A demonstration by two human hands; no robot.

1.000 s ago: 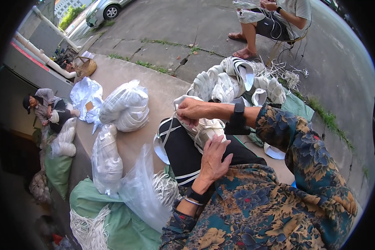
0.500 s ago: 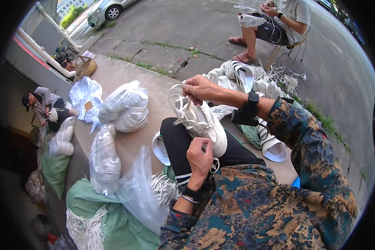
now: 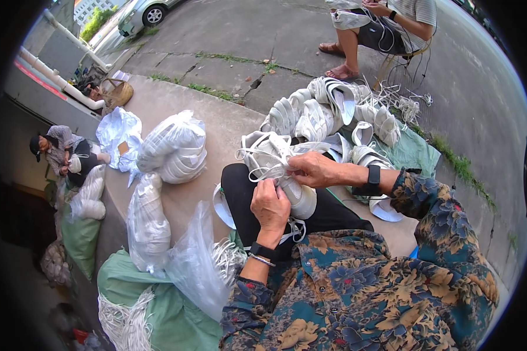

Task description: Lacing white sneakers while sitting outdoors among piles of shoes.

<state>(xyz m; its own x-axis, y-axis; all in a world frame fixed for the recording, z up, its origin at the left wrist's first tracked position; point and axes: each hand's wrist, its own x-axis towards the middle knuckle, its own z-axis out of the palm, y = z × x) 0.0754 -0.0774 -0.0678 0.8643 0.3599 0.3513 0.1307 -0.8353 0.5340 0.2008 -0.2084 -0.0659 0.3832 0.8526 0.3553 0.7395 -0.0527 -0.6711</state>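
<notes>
A white shoe rests on my dark-trousered thigh, its toe pointing toward me. Loose white shoelace crosses its tongue and hangs in loops over the far end. My right hand pinches the lace at the right side of the eyelets. Close by on the left, my left hand is closed with thumb and fingertips together at the lace; the exact strand between them is partly hidden. Another lace loop dangles below the toe, near my left wrist.
Several white shoes lie piled beyond my knee on green sacking. Left of me are clear bags of white goods and a green sack with lace bundles. Two people sit nearby, one front right, one far left.
My right hand has come down and toward me from above the shoe, where it held a lace raised, to the eyelets. My left hand has shifted up beside it from the toe.
</notes>
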